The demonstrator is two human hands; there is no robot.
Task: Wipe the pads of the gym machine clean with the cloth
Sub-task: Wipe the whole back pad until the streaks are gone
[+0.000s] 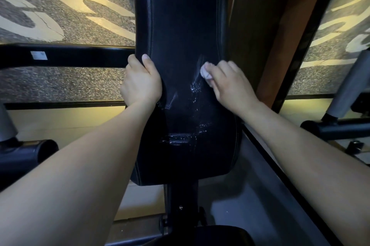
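The tall black back pad (184, 25) ran up the middle of the view, narrowing at a waist where both hands met it and widening again toward its rounded lower end, with pale stitching tracing each long edge. On its left side a black crossbar (70, 55) passed behind the edge at hand height, with the patterned wall (60, 5) above and below the bar. On the right a brown wooden panel (260, 25) stood just beside the pad's edge, leaving only a thin gap there. Above the hands the pad's face stretched bare and dark to the top of the view; below them wet streaks and droplets (194, 93) glistened down the centre. The left hand (140, 83) gripped the pad's left edge, thumb laid on the front face and fingers curled round the side, the forearm reaching straight up from below. The right hand (230, 85) lay knuckles-up near the right edge, its fingers bent round a small wadded white cloth (205, 71) pressed against the pad's face. A black seat pad (200, 235) showed at the bottom.
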